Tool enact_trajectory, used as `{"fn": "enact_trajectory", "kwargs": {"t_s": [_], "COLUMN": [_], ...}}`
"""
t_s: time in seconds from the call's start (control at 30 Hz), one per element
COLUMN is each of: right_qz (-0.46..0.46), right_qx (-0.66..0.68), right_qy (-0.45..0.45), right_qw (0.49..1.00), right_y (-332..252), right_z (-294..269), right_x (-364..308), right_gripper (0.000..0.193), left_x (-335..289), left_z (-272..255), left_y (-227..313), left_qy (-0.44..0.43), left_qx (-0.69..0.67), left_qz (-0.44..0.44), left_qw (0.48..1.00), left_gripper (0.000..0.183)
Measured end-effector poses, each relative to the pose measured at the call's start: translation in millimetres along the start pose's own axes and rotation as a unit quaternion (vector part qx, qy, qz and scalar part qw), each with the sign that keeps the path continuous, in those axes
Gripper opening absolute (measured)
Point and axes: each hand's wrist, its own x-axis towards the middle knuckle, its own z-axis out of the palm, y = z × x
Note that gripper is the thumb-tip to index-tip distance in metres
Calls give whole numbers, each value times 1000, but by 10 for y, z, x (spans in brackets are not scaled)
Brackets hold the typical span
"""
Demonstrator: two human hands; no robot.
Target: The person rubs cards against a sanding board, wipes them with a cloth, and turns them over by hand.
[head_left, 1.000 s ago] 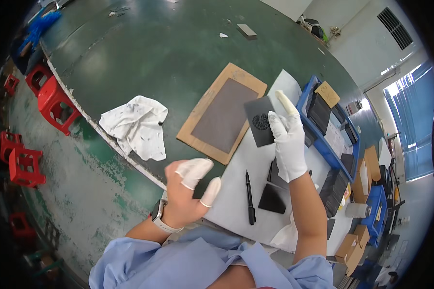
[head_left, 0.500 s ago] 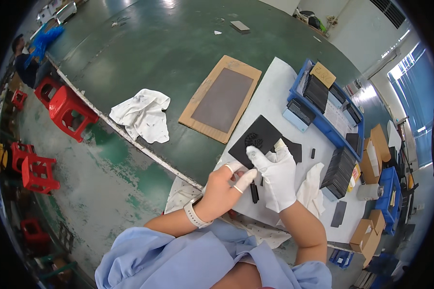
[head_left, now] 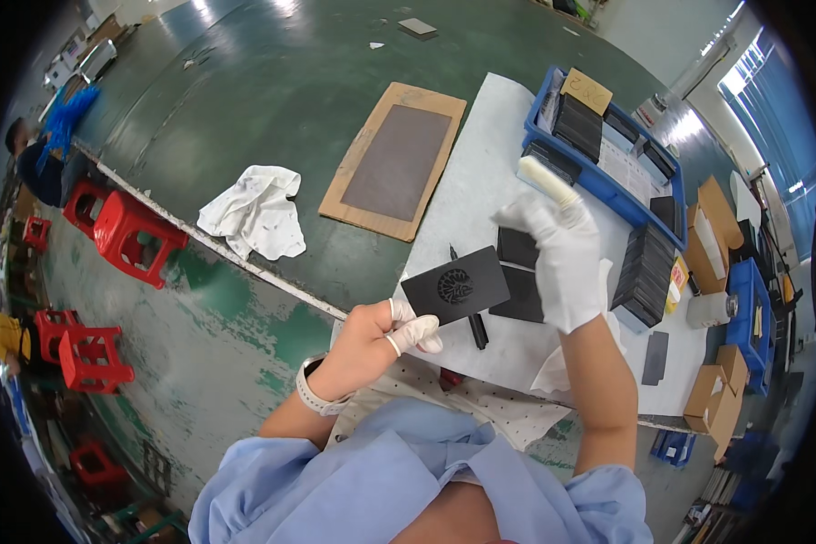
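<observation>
My left hand (head_left: 376, 340), with white finger cots on its thumb and a finger, pinches the lower left corner of a black card (head_left: 480, 283). A round, darker emblem shows on the card's face. To its right, my right hand (head_left: 562, 254) wears a white glove, with a yellowish cot over one fingertip; it is raised off the card, fingers apart and holding nothing I can see. Partly hidden by that hand, more black cards (head_left: 521, 304) lie on the white sheet (head_left: 480, 154). A black pen (head_left: 479, 334) passes partly under the held card.
Several black cards stand in a blue crate (head_left: 648, 213) at the right, with a black stack (head_left: 646, 272) in front. A brown board with a grey pad (head_left: 399, 168) and a white cloth (head_left: 254, 213) lie farther left. Red stools (head_left: 136, 231) and a person stand beyond the table edge.
My right hand has come off the card and moved up and right. My left hand keeps the card, now turned and slightly lower. The whole view has shifted.
</observation>
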Motion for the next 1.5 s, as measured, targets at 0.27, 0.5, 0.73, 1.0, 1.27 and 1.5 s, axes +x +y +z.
{"fn": "enact_trajectory", "kwargs": {"t_s": [0.27,0.5,0.73,1.0,1.27,1.5], "right_qz": [168,110,172,202,174,105], "right_qx": [-201,-68,-109,-145,-103,-81], "right_qy": [-190,-32,-123,-218,-236,-102], "right_qw": [946,991,971,944,950,986], "right_y": [-162,182,-18,-39,-66,94], "right_z": [-23,63,114,-56,40,92], "right_x": [-166,-287,-395,-343,-274,175], "right_gripper": [60,64,71,62,56,37], "left_x": [64,172,254,252,150,118], "left_z": [-76,204,251,147,218,290], "left_y": [15,-52,-15,-21,35,21], "left_qy": [-19,153,191,125,37,38], "left_qx": [1,371,416,356,362,395], "left_qz": [-52,92,166,212,224,194], "left_qw": [998,911,873,902,904,897], "left_gripper": [15,113,121,103,94,88]}}
